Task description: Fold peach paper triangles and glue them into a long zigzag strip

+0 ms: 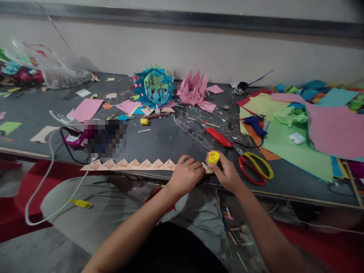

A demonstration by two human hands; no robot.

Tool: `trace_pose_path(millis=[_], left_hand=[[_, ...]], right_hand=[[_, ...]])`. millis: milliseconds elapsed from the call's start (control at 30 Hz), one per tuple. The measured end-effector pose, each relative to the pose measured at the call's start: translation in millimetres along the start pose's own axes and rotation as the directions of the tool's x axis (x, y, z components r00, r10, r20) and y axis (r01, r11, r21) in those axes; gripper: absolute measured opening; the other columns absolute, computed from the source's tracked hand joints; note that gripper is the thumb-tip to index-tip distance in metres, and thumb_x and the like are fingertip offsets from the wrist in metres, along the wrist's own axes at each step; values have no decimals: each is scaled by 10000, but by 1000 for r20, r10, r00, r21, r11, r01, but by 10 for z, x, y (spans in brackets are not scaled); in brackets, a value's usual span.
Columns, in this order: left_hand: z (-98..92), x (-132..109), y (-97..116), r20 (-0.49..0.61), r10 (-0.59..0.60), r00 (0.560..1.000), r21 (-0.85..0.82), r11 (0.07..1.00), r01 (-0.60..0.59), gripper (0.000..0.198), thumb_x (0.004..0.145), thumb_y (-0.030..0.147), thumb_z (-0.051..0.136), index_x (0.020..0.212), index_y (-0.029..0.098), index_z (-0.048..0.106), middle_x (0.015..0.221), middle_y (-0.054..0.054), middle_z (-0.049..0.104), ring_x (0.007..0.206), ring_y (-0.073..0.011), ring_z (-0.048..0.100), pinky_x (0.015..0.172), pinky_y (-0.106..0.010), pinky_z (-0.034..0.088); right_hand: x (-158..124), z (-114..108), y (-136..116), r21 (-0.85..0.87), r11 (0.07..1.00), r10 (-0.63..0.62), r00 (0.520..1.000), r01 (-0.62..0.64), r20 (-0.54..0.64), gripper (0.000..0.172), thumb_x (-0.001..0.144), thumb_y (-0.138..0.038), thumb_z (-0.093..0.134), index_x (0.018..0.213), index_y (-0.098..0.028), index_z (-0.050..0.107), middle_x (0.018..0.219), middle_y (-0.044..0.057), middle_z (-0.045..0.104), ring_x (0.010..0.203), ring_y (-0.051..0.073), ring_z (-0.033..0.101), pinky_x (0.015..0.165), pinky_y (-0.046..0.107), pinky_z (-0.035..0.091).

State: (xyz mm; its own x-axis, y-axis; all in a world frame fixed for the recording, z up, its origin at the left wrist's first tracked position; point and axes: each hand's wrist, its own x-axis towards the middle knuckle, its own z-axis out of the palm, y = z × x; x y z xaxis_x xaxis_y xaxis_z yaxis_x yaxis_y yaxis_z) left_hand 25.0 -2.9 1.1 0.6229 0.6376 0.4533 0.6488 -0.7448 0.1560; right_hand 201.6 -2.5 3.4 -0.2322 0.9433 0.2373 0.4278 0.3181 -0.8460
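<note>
My right hand is wrapped round a yellow glue stick, held upside down or tilted over the table's front edge; which end faces down is hidden. Just beneath it shows a small pale end of paper. My left hand lies with curled fingers over the right part of a peach folded-paper strip, holding it at the edge. The strip has a row of pointed peaks and runs left along the front edge. Farther back lies a yellow cap.
Scissors, a red cutter, a clear ruler and a blue glue gun lie right of centre. Blue-green and pink folded-paper rings stand behind. Coloured sheets cover the right; a white cable loops left.
</note>
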Motion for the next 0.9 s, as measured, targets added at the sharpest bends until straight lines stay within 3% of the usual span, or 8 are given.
trace_pose_path(millis=[133, 400, 667, 833, 900], left_hand=[[21, -10, -9, -36, 23, 999, 5, 1000, -23, 182, 882, 234, 499, 730, 202, 593, 746, 37, 644, 746, -138, 529, 846, -333, 284], [76, -39, -6, -69, 0, 998, 21, 1000, 1, 231, 894, 332, 488, 734, 211, 602, 738, 45, 652, 729, -124, 529, 868, -333, 283], [81, -45, 3, -109, 30, 994, 50, 998, -25, 229, 903, 293, 476, 735, 223, 615, 725, 54, 655, 722, -114, 533, 868, -326, 282], [70, -36, 10, -110, 38, 993, 51, 998, -33, 262, 914, 291, 454, 723, 224, 619, 716, 56, 654, 713, -115, 530, 876, -323, 279], [63, -32, 11, -104, 33, 994, 50, 998, -28, 274, 916, 294, 448, 712, 220, 616, 708, 56, 651, 710, -116, 526, 879, -323, 278]], right_hand=[[83, 24, -1, 145, 986, 83, 996, -84, 12, 241, 837, -415, 489, 964, -210, 497, 828, 28, 624, 734, 163, 596, 685, 286, 478], [91, 149, 26, 377, 897, 325, 923, -232, -205, 336, 756, -489, 576, 930, -216, 482, 820, 15, 610, 686, 154, 579, 652, 291, 489], [157, 60, 76, 229, 919, 346, 935, -322, -72, 326, 758, -506, 560, 861, -200, 516, 716, -1, 586, 669, 161, 572, 616, 276, 455], [185, 39, 65, 268, 887, 388, 922, -376, 9, 362, 724, -530, 582, 825, -187, 530, 642, -21, 551, 579, 134, 536, 536, 253, 431], [176, 44, 56, 324, 868, 401, 916, -376, -12, 374, 718, -541, 582, 830, -190, 518, 647, -21, 554, 564, 129, 534, 526, 256, 444]])
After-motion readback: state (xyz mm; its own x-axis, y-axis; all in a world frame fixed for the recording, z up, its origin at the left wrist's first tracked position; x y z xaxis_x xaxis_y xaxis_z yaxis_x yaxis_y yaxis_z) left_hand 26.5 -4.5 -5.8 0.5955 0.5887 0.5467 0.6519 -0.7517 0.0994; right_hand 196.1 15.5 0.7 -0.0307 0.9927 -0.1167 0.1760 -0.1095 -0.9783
